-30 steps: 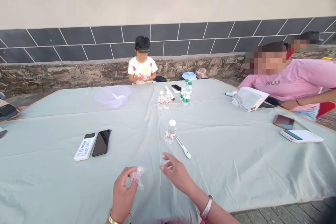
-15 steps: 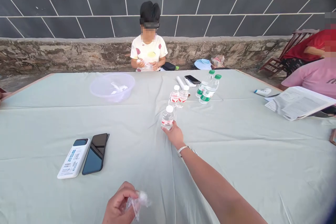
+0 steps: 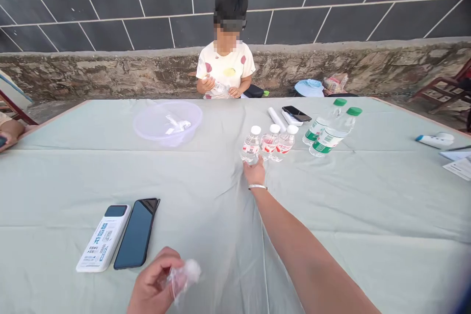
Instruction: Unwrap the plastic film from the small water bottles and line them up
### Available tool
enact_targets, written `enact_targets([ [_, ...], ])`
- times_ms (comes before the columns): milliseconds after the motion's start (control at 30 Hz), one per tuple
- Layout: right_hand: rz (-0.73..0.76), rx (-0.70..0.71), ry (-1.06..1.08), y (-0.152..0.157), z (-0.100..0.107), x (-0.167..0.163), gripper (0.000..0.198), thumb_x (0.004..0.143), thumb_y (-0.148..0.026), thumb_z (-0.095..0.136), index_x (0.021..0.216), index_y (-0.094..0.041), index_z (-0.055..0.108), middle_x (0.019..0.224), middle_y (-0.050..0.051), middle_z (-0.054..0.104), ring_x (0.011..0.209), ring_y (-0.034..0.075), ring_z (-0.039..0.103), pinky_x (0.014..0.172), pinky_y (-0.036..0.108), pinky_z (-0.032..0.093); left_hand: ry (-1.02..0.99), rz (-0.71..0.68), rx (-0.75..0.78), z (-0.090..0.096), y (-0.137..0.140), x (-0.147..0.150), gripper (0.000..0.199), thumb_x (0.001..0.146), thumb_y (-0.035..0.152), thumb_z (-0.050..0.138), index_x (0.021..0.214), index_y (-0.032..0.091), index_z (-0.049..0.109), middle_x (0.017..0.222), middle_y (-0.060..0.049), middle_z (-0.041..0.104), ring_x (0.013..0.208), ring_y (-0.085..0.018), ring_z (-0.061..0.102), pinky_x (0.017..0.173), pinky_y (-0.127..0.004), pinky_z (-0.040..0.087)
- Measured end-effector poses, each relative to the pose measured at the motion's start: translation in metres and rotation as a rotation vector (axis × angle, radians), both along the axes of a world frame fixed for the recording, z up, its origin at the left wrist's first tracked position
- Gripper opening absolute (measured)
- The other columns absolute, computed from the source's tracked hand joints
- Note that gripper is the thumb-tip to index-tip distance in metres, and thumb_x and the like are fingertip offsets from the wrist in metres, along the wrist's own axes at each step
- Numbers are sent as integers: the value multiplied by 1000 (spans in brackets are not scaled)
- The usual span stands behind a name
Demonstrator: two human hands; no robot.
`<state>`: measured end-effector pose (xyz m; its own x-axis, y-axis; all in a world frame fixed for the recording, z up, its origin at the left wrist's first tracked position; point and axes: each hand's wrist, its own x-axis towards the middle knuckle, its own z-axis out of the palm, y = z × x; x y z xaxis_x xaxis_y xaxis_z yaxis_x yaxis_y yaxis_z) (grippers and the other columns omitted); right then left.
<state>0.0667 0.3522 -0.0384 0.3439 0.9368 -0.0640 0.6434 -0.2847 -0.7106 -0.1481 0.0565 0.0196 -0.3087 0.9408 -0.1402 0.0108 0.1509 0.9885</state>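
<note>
My right hand (image 3: pixel 255 172) reaches across the table with its fingers around the base of a small water bottle (image 3: pixel 250 144), white-capped with a red and white label. The bottle stands upright at the left end of a row, beside a second small bottle (image 3: pixel 269 144) and a third small bottle (image 3: pixel 284 145) of the same kind. Close to me, my left hand (image 3: pixel 154 282) is closed on a crumpled clear plastic wrapper (image 3: pixel 180 277). A whitish rounded bit sticks out at its end; blur hides what that is.
A white phone-like device (image 3: pixel 103 240) and a black phone (image 3: pixel 137 235) lie at left. Farther back are a translucent basin (image 3: pixel 147 130) with white pieces inside, two green-capped bottles (image 3: pixel 331 137) and another phone (image 3: pixel 296 113). A person (image 3: pixel 226 66) sits opposite, holding a clear object.
My right hand has moved the small bottle away from me, into line with the other two. The left hand still holds the plastic. The view has shifted and tilted slightly.
</note>
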Motion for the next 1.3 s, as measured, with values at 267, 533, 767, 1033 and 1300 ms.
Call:
enact_targets([
  [267,362,45,-160,-81,-18,8,42,84,-27,41,125,-20,49,86,1,66,76,17,61,69,27,41,567,471,281,57,149,-58,22,72,36,62,84,19,69,87,-3,59,74,-13,55,66,-25,49],
  [533,427,68,-254,-79,-22,9,30,85,-24,37,104,-22,61,84,3,67,73,17,62,64,26,40,1036,442,82,74,323,-117,30,79,20,55,107,16,65,117,-15,56,112,-27,53,96,-42,42],
  [767,438,69,-262,-81,-20,7,27,85,-21,38,97,-20,63,84,3,66,73,16,61,67,25,40,1068,292,-70,60,322,-129,41,80,7,43,115,12,63,121,-19,59,116,-32,54,99,-47,38],
  [1033,418,-9,-47,-83,16,4,25,77,-16,45,93,-18,64,79,2,64,70,14,57,69,25,42,917,157,221,89,175,-85,28,80,21,45,97,19,67,109,-9,67,105,-24,61,96,-37,44],
  [1300,589,391,673,-281,158,12,19,78,-46,54,85,-31,64,90,7,59,86,25,54,79,42,44,550,-111,185,16,-37,31,26,78,50,55,78,28,69,91,-2,72,92,-23,67,78,-35,56],
])
